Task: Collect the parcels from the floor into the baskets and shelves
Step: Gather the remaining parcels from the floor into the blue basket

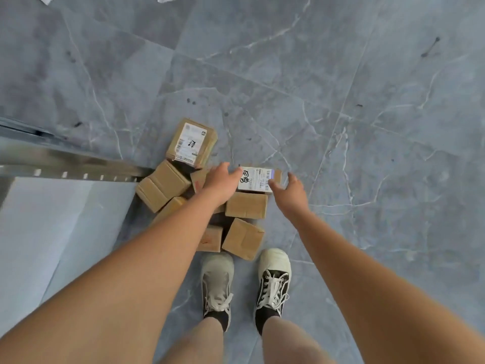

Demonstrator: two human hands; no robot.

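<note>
Both hands reach, fingers spread and holding nothing: left hand at 9 o'clock of the labelled parcel, right hand at 3 o'clock.

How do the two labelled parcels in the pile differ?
The far labelled parcel lies alone at the pile's far end, untouched; the near labelled parcel sits between the left hand and right hand, both reaching at its ends.
The far one's label runs lengthwise away from the person; the near one's label runs crosswise.
The near label has a blue patch at its right end; the far label shows none.
Both are brown cardboard boxes with white labels marked in black.
</note>
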